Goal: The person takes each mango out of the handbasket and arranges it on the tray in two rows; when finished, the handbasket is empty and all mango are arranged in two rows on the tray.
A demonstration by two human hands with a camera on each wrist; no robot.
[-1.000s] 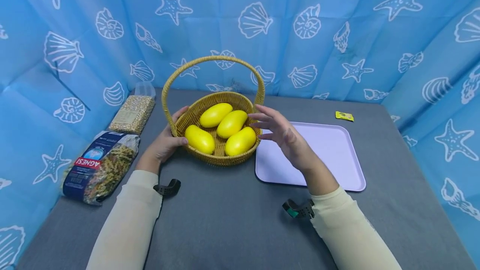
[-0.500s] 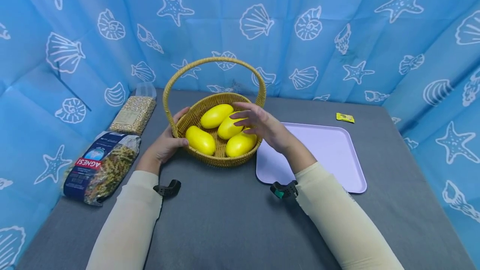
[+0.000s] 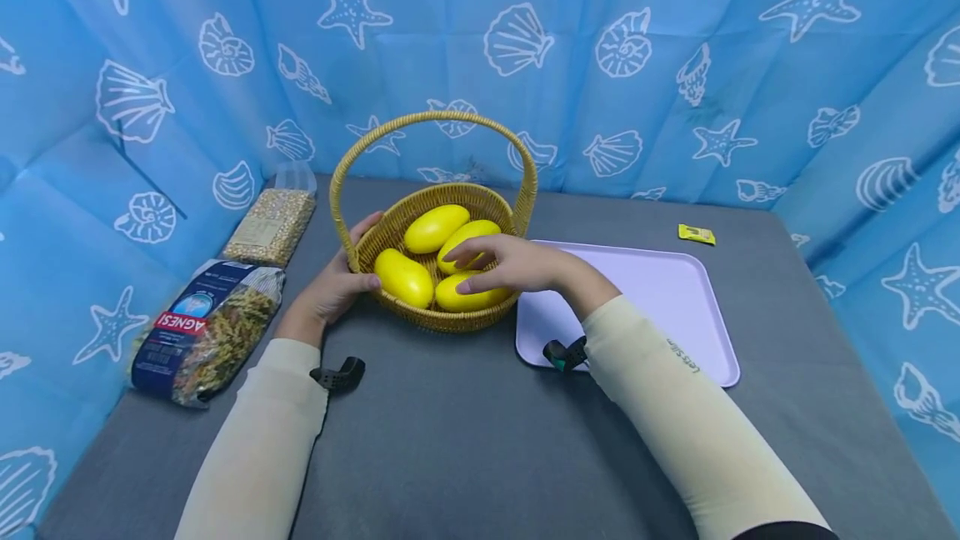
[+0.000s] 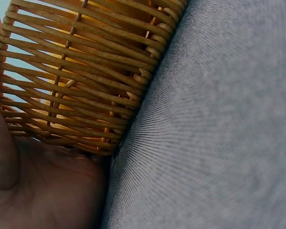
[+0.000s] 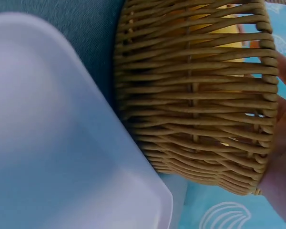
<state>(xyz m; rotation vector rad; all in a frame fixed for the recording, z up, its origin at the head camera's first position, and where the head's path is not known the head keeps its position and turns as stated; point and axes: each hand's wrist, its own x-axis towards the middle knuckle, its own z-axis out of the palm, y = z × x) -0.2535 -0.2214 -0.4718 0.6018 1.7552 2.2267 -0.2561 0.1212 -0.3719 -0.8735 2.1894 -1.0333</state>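
A wicker basket (image 3: 450, 322) with a tall arched handle stands on the grey table and holds several yellow mangoes (image 3: 405, 277). My left hand (image 3: 327, 288) grips its left side, thumb over the rim and fingers behind. In the left wrist view, the palm lies against the woven wall. My right hand (image 3: 517, 263) reaches over the right rim, fingers bent above the rear-right mango (image 3: 477, 231) and thumb at the front-right mango (image 3: 471, 302). Whether it grasps either fruit is unclear. In the right wrist view the basket wall hides most of that hand.
A lilac tray (image 3: 660, 307) lies right of the basket, close to its wall. Behind it is a small yellow packet (image 3: 696, 233). A pasta bag (image 3: 206, 332) and a bag of grain (image 3: 270, 226) lie at the left. A blue curtain (image 3: 570, 90) encloses the table.
My right hand has moved left from the basket's right rim to over the mangoes, then lowered among them. The front-right mango has shifted left and turned. My left hand stays on the basket.
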